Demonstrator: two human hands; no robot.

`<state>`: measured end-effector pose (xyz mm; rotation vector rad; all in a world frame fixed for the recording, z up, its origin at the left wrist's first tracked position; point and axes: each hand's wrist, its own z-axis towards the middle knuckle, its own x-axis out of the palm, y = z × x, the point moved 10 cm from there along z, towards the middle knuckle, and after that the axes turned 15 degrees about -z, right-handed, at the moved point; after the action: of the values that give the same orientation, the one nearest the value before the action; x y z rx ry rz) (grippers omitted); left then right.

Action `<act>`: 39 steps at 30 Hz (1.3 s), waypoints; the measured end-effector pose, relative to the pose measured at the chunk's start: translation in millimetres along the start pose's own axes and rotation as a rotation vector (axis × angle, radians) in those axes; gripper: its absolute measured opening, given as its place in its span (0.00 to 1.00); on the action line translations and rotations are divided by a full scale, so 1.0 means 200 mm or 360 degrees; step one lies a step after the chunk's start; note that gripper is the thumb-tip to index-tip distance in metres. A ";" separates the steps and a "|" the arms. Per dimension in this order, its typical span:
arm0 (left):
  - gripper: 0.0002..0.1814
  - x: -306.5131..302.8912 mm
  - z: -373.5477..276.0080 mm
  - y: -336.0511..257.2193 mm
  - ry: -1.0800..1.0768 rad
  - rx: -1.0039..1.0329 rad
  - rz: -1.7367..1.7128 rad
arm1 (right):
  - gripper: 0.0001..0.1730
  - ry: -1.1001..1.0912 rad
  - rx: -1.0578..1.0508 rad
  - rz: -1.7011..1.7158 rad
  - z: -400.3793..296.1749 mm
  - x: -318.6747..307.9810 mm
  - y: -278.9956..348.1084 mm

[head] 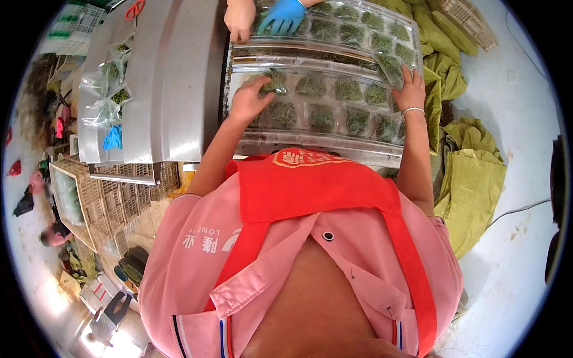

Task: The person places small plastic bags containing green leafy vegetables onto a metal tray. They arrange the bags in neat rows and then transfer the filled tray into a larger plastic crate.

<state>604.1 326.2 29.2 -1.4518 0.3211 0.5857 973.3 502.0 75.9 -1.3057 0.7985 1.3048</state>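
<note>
Clear plastic bags of small green berries, probably green peppercorns, lie in rows on the bed of a metal packing machine [329, 142]. My left hand [249, 99] is at the left end of the nearer rows, thumb and fingers on either side of one bag [276, 81]. At the right edge, my right hand [411, 91] has its thumb and fingertips at the lower end of another bag [388, 67]. That bag slants across the end of a long bar [309, 62]. Whether the right fingers pinch its film is unclear. More bags [321, 117] lie nearest my apron.
Opposite me, a co-worker's bare hand [240, 20] and blue-gloved hand [283, 17] reach over the far rows. A steel surface [179, 80] on the left carries filled bags [112, 71], blue plastic [113, 137] and red-handled scissors [134, 10]. Crates [112, 192] and yellow-green sacks [470, 188] flank me.
</note>
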 end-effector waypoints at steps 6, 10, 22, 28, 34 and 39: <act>0.17 0.08 0.01 -0.24 0.0171 -0.0120 -0.0248 | 0.09 -0.0569 -0.0071 0.0301 0.12 -0.01 0.00; 0.17 0.07 -0.01 -0.41 0.0003 0.0023 -0.0482 | 0.11 -0.0438 -0.0267 0.0859 0.08 -0.39 0.38; 0.07 -0.18 -0.01 -0.02 -0.0472 -0.0208 -0.1291 | 0.24 0.0813 -0.0543 0.2483 -0.18 -0.19 1.25; 0.06 -0.16 0.01 0.10 -0.0514 -0.0384 -0.1547 | 0.22 0.1171 -0.0580 0.1957 -0.15 0.03 1.36; 0.08 -0.20 0.03 0.18 -0.0549 -0.0496 -0.1577 | 0.12 0.1272 -0.0515 0.2090 -0.15 -0.01 1.44; 0.06 -0.24 0.01 0.29 -0.0723 -0.0633 -0.1458 | 0.07 0.1274 -0.0306 0.1928 -0.13 0.04 1.44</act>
<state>532.5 321.2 7.4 -1.5957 -0.8307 0.2031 705.6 421.3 0.9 -1.5501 2.3113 1.7593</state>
